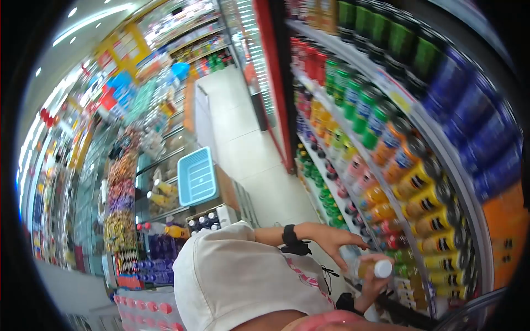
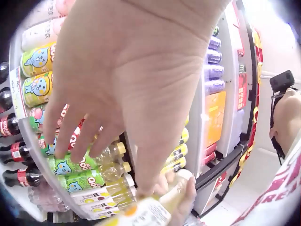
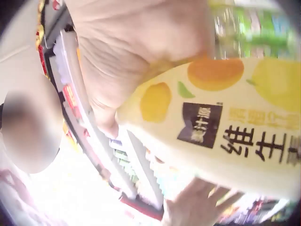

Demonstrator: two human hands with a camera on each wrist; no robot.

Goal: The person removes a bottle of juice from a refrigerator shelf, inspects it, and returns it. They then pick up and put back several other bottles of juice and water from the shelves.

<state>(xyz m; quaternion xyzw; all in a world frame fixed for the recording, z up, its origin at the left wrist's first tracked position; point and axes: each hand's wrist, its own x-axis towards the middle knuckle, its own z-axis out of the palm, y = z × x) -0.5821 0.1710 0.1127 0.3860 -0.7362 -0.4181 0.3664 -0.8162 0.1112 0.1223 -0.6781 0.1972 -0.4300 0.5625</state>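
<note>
My right hand (image 1: 376, 278) holds a juice bottle (image 3: 188, 127) with its fingers wrapped round the upper part. The bottle has a white cap (image 1: 382, 268) and a pale label printed with orange and yellow fruit; in the right wrist view it lies sideways across the picture. My left hand (image 1: 334, 243) reaches over beside the bottle, fingers relaxed and spread, holding nothing. In the left wrist view, the left palm (image 2: 127, 70) fills the upper middle, with the bottle (image 2: 155, 207) and part of the right hand below it.
An open drinks cooler on the right has shelves of yellow cans (image 1: 436, 215), green cans (image 1: 359, 105) and blue cans (image 1: 464, 105). A counter with a light-blue basket (image 1: 197, 176) stands on the left, past a tiled aisle (image 1: 248, 154). Packed bottles (image 1: 146, 309) lie near the body.
</note>
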